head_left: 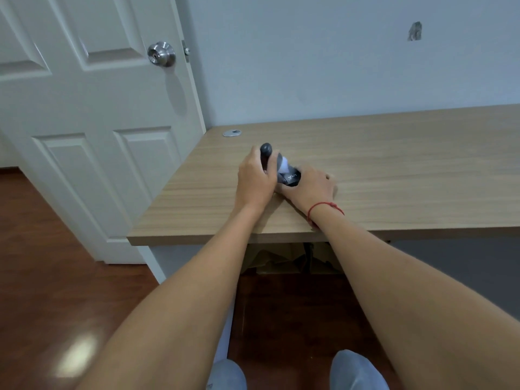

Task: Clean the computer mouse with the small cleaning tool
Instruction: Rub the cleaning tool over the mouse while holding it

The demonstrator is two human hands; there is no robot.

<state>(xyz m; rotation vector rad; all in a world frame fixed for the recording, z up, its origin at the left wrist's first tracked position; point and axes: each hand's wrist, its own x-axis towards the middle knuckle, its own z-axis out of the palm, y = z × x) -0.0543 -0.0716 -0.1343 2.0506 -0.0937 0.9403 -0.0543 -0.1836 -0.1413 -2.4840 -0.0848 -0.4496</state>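
Observation:
My left hand is closed around a small dark grey cleaning tool whose rounded top sticks up above my fingers. Its pale lower end presses against a black computer mouse. My right hand holds the mouse down on the wooden desk, and my fingers cover most of it. A red string bracelet circles my right wrist. The point where tool and mouse touch is blurred.
A grey cable grommet sits in the desk's far left corner. A white door with a metal knob stands left of the desk. Brown cardboard lies under the desk, and my knees show at the bottom edge.

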